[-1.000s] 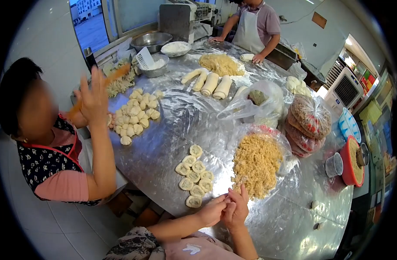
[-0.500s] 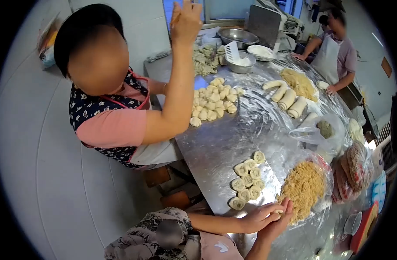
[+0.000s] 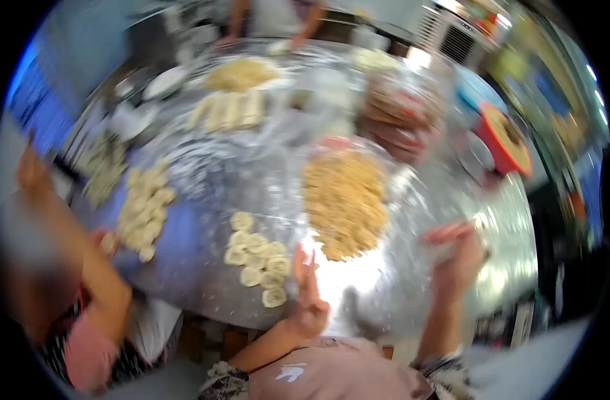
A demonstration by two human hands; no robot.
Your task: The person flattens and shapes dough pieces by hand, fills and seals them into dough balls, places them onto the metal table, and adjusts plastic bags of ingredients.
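My left hand is raised at the near edge of the metal table, beside a cluster of small filled dough cups. Its fingers point up and apart, blurred, and nothing shows in them. To the right, over the shiny table surface, is my right hand, its fingers stretched out to the left and smeared by motion; no held object can be made out. A heap of yellow crumbly filling lies on plastic beyond and between the two hands.
A co-worker sits at the left by a pile of dough pieces. Dough rolls and a yellow mass lie farther back, near another person. Bagged flat rounds and a red bowl stand at the right.
My hands, together around something small and pale before, have parted; the right one has moved out to the right. The head view has swung back right. The co-worker's arm is still raised.
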